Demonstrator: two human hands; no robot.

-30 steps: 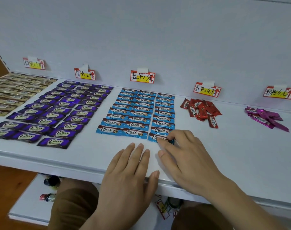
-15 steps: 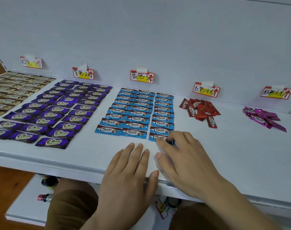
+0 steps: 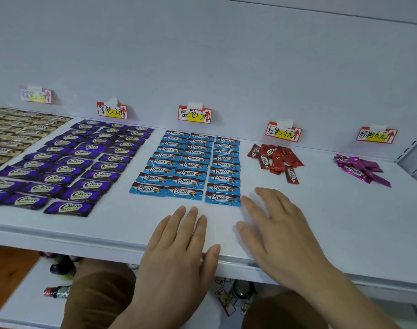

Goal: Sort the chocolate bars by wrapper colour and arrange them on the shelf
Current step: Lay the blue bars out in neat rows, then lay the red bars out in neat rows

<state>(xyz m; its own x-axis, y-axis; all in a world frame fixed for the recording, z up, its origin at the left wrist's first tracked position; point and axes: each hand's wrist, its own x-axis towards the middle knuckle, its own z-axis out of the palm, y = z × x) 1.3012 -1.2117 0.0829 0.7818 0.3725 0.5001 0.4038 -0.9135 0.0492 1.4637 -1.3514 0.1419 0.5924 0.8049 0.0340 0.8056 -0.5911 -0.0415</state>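
Observation:
Blue chocolate bars lie in three neat columns at the middle of the white shelf. The nearest blue bar lies at the foot of the right column. My right hand hovers flat just right of that bar, fingers straight, holding nothing. My left hand rests flat on the shelf's front edge, empty. Purple bars fill rows to the left, gold bars at the far left. Red bars and pink bars lie in loose heaps to the right.
Price labels are stuck on the back wall above each colour group. Below the shelf a lower shelf carries small bottles, and some cards lie there. A slotted shelf upright stands at the far right.
My right hand has let go of the nearest blue bar and moved right and back, its fingers now straightened. The left hand has stayed in place.

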